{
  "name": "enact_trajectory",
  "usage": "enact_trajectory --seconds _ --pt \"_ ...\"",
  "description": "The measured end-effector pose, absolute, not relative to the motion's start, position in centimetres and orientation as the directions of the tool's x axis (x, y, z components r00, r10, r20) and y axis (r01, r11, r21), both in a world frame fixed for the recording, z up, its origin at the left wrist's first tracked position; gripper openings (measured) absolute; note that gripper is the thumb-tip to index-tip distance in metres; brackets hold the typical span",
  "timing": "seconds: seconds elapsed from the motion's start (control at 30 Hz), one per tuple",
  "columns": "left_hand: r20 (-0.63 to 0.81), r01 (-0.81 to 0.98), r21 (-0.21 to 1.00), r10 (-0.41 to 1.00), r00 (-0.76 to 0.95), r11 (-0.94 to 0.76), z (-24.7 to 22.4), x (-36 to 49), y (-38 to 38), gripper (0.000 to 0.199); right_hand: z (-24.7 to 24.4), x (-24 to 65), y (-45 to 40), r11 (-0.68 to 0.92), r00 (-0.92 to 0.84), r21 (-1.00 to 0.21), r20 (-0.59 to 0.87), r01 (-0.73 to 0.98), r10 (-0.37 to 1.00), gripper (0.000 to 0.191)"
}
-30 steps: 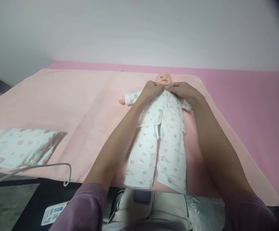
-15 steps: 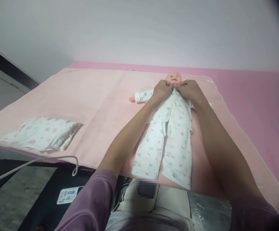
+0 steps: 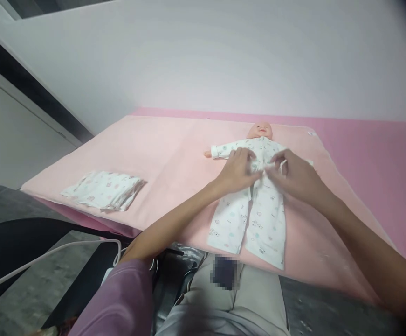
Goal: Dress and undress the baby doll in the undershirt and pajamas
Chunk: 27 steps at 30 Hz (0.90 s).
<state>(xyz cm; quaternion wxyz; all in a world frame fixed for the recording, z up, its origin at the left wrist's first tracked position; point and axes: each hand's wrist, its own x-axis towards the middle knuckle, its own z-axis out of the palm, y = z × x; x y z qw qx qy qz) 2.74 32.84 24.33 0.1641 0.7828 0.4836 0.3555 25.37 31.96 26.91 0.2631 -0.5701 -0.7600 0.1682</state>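
A baby doll [image 3: 261, 130] lies on its back on the pink cloth, its head toward the wall. It wears a white patterned top [image 3: 264, 146], and white patterned trousers [image 3: 265, 228] stretch toward me, their leg ends flat near the table edge. My left hand [image 3: 241, 170] is over the left side of the top's lower part, fingers apart. My right hand [image 3: 290, 176] is over the other side, thumb and fingers spread and slightly blurred. The thumbs nearly meet at the middle of the top. One doll arm reaches out to the left; the other is partly behind my right hand.
Folded white patterned clothing [image 3: 105, 190] lies on the left of the pink cloth [image 3: 175, 149]. A white cable [image 3: 59, 247] runs over a dark chair at the lower left. The wall [image 3: 223, 60] stands behind the table.
Both hands have left the doll's neckline and moved down to the top's lower part, their fingers opening from a pinch. The camera view has shifted, showing more wall.
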Motion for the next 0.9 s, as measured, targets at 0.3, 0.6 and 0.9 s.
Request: enact_trajectory --seconds 0.3,0.6,0.9 --pt "0.301 0.832 0.403 0.914 0.273 -0.382 23.2 3.2 28.4 0.022 23.0 25.0 28.6 0.389 -0.280 -0.447 0.291 0.806 0.915 0.025" --pt "0.291 0.531 0.831 0.943 -0.159 -0.167 23.1 -1.6 32.5 0.024 24.0 28.6 31.4 0.278 -0.051 -0.522 0.408 0.806 0.912 0.026" --pt "0.204 0.615 0.788 0.932 -0.298 0.024 20.6 -9.5 31.4 0.053 20.5 38.5 29.8 -0.071 0.157 -0.432 0.167 0.899 0.973 0.024"
